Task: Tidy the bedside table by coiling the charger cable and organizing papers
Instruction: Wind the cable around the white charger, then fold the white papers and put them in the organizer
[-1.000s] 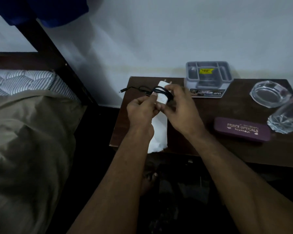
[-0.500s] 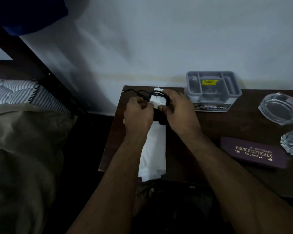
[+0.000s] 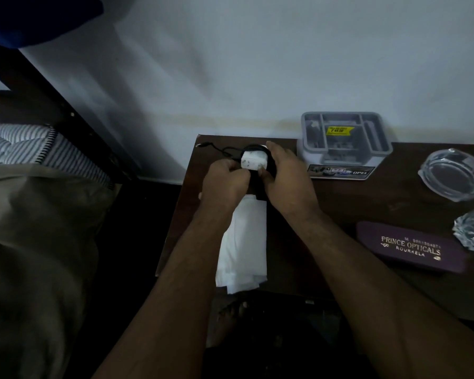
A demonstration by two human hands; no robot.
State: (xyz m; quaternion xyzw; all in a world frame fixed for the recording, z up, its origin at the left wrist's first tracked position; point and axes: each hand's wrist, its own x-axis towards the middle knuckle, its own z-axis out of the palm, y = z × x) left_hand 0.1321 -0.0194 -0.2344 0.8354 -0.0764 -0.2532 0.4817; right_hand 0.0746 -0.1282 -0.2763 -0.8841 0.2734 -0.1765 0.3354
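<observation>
Fingers of the right hand [image 3: 288, 179] curl over the white charger block [image 3: 251, 160], its thumb [image 3: 262, 170] against the block's near edge, while the left hand [image 3: 225, 181] closes on the block's left side; what its fingertips pinch is hidden. Black cable [image 3: 253, 148] arcs in loops just beyond the right fingertips, and a loose tail runs away from the left knuckles to the plug end [image 3: 203, 145] lying on the bedside table [image 3: 337, 203]. Likely the block is light, hard and a little smooth, best held by its flat sides; the cable looks thin and springy, so its loops want pinning. Both wrists are bent down, forearms converging. White papers [image 3: 244, 242] lie under the wrists, overhanging the near edge. Right of the hand stand a grey organizer tray [image 3: 342, 138] and, nearer, a spectacle case [image 3: 411, 248]
</observation>
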